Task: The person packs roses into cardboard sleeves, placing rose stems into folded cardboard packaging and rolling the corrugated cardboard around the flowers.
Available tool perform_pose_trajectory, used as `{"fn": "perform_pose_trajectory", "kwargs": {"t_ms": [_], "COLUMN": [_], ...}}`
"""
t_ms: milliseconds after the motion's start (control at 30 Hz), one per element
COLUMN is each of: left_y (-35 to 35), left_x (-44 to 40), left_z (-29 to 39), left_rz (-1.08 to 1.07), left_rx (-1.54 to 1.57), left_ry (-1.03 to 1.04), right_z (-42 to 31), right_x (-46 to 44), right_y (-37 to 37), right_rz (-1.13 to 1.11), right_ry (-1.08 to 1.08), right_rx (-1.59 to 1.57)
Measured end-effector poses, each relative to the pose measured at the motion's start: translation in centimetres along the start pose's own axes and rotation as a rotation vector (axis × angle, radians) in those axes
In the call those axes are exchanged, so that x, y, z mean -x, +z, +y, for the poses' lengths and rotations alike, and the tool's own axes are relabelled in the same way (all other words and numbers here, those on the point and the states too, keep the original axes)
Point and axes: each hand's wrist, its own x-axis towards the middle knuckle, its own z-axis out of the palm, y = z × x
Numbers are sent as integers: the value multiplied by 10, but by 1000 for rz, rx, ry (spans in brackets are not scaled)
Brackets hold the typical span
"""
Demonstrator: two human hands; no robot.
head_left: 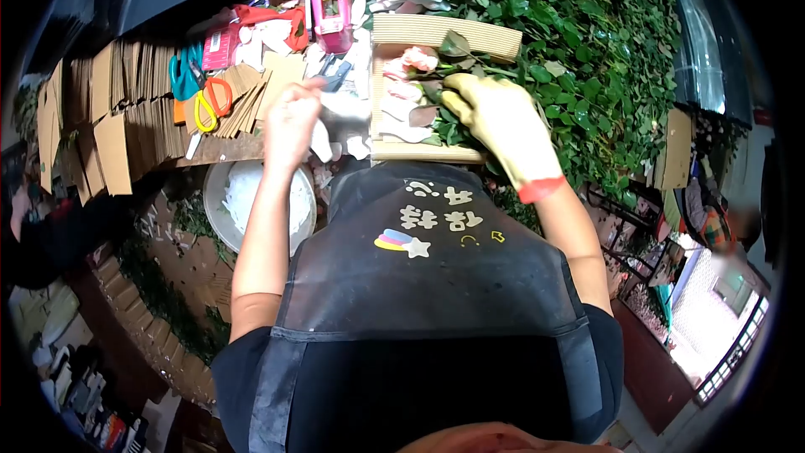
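Note:
My left hand (289, 122), bare, is raised above the front of the table with its fingers curled in. A smeared white thing (345, 106) is right beside its fingers; whether they hold it I cannot tell. My right hand (499, 117) wears a pale yellow glove with a red cuff. Its fingers curl down on the leafy rose stems (450, 127). These lie on a sheet of corrugated cardboard (449, 32) that shows at top and bottom of the flowers. A pink rose (419, 59) and white-wrapped blooms (407, 131) lie at the left side of the cardboard.
Green rose foliage (587, 50) is heaped at the right. Stacked cardboard pieces (138, 96), orange-yellow scissors (214, 101), teal-handled scissors (184, 74) and a pink tape dispenser (330, 8) are at the left and back. Below the table edge stands a tub (215, 201) of white pieces.

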Motion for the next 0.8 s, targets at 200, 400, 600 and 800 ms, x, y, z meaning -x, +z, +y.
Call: {"fn": "perform_pose_trajectory", "kwargs": {"t_ms": [200,400,600,800], "left_y": [54,72,19,16], "left_x": [6,10,8,20], "left_z": [3,-10,5,5], "left_rz": [-344,-368,205,-304], "left_rx": [-335,-125,254,-273], "left_ry": [-142,-162,-223,-192], "right_z": [3,2,7,-8], "right_x": [5,7,12,12], "right_y": [10,46,49,-10], "right_rz": [-191,-150,-147,-46], "right_ry": [-180,-166,-149,-250], "right_rx": [84,182,183,-86]}}
